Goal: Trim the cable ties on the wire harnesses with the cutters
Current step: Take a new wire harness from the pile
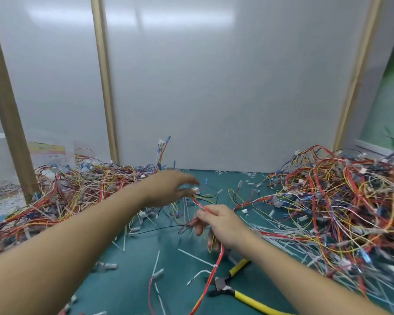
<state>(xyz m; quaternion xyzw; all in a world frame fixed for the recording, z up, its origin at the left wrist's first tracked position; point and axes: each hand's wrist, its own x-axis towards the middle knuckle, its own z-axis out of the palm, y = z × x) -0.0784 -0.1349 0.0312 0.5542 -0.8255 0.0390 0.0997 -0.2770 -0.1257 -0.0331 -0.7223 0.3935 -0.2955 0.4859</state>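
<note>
Right hand (218, 223) pinches harness (217, 264); left hand (174, 189) grip unclear; one cutters (233, 292); two wire piles (77, 189) (339, 194).

Worktop (127, 280): teal-green mat, backed by a white panel.
- Left: big tangled heap of wire harnesses (77, 189), running to the back edge.
- Right: taller heap of harnesses (339, 201), spilling toward the near edge.
- The strip between the heaps is littered with white cable-tie offcuts (195, 258), with more along the back edge (237, 173).
- A few loose grey-white connectors (107, 266) lie near left.
- Yellow-handled cutters (223, 286) lie flat, near centre, handles spread.
- A red wire (210, 278) crosses over the cutter head, white tie on it just above.
</note>
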